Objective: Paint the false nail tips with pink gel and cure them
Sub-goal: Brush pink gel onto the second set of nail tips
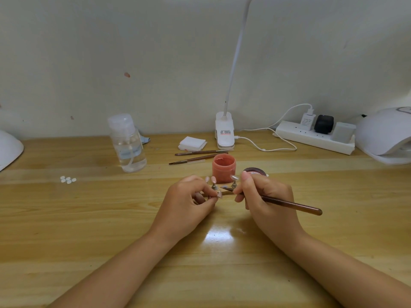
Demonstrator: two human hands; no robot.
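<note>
My left hand pinches a small metal stand carrying a false nail tip at the table's middle. My right hand grips a brown gel brush, its bristle end pointing left at that tip. Two more tips on stands stand just behind my fingers. An open pink gel jar sits behind them, with its dark lid beside it to the right. A white curing lamp stands at the far right.
Two spare brushes lie behind the jar, near a stack of white wipes. A clear pump bottle, a clip lamp, a power strip and several loose white tips are on the wooden table.
</note>
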